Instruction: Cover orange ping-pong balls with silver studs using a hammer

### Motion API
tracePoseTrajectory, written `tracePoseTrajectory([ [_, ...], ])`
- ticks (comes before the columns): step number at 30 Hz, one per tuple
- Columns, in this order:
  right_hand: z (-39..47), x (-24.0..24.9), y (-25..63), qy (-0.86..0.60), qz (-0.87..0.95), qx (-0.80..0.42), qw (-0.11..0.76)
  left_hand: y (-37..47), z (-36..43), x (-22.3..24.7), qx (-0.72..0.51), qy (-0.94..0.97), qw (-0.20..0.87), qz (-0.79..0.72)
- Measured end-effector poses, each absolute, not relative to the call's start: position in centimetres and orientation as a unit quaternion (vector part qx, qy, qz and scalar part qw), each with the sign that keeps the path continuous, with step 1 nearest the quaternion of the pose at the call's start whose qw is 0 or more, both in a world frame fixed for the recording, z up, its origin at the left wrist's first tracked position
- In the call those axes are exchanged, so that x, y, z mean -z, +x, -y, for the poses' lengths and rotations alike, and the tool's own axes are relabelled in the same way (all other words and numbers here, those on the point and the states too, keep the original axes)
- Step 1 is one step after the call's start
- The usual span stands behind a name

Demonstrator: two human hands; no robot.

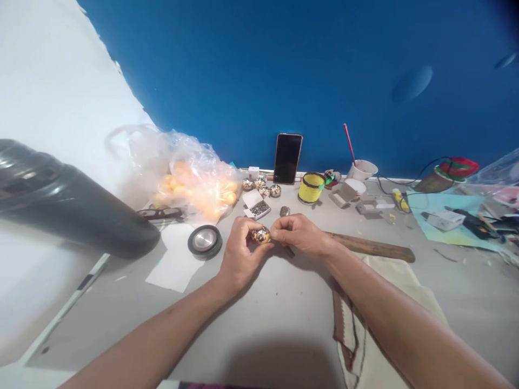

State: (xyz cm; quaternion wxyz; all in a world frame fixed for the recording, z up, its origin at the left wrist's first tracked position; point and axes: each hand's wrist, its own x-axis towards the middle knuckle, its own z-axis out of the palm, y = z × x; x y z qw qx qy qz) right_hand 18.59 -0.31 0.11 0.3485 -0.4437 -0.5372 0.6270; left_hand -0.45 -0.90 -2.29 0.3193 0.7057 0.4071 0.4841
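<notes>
In my left hand (237, 254) is a small ball (260, 235), its surface patchy with shiny silver studs, dark spots and orange-yellow. The fingers and thumb wrap it from the left. My right hand (298, 233) is closed in a pinch at the ball's right side; whatever it pinches is too small to make out. Under the right hand lies a hammer, its metal head (285, 211) just beyond the fingers and its wooden handle (373, 247) reaching right. Behind the ball stands an open white box (256, 205) of small metal pieces, with several similar studded balls (275, 190) beyond.
A clear plastic bag (194, 178) of orange balls sits back left. A phone (287, 158) leans on the blue wall. There are a yellow cup (311, 188), a white cup (362, 169), a round black-rimmed lid (204, 241), glasses (162, 213) and a beige cloth (393, 319).
</notes>
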Motion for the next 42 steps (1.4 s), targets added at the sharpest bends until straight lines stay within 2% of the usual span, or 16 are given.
tracePoseTrajectory([
  [11, 0.5, -0.7, 18.5, -0.433, 0.547, -0.63, 0.342, -0.8, 0.9, 1.8, -0.491, 0.775, 0.18, -0.356],
  [19, 0.3, -0.8, 18.5, -0.453, 0.569, -0.602, 0.33, -0.7, 1.0, 1.9, -0.484, 0.767, 0.185, -0.377],
  [30, 0.4, -1.0, 18.7, -0.406, 0.567, -0.625, 0.351, 0.4, 1.9, 0.8, -0.501, 0.652, 0.374, -0.429],
  [34, 0.5, -0.9, 18.4, -0.423, 0.58, -0.601, 0.35, 0.4, 2.0, 0.8, -0.489, 0.628, 0.413, -0.443],
  [38, 0.4, -1.0, 18.8, -0.437, 0.558, -0.606, 0.362, 0.4, 1.8, 0.6, -0.454, 0.57, 0.536, -0.426],
  [42, 0.2, -2.1, 20.6, -0.502, 0.575, -0.527, 0.374, 0.4, 1.3, 0.3, -0.442, 0.518, 0.61, -0.404],
])
